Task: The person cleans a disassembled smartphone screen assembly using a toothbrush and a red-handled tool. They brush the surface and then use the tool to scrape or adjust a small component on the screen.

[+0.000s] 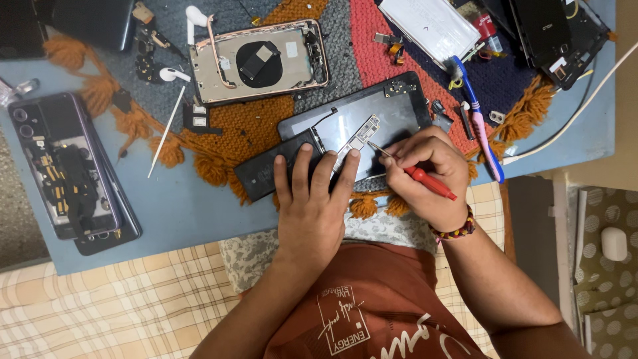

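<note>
**Head view: screwdriver tip at a phone's circuit board**

The left hand [311, 206] presses flat, fingers spread, on the opened black phone [345, 129] lying on the woven mat [259, 126] on the blue desk [179, 206]. The right hand [425, 176] is clamped on a red screwdriver [425, 181], its tip at the circuit board [359, 139]. A slip could scratch the board. A toothbrush [478, 119] and loose parts crowd the right side.

A blue table [179, 213] fills ten o'clock, checked bedding [113, 306] lies at seven, and a spotted cushion [608, 279] at four.
</note>
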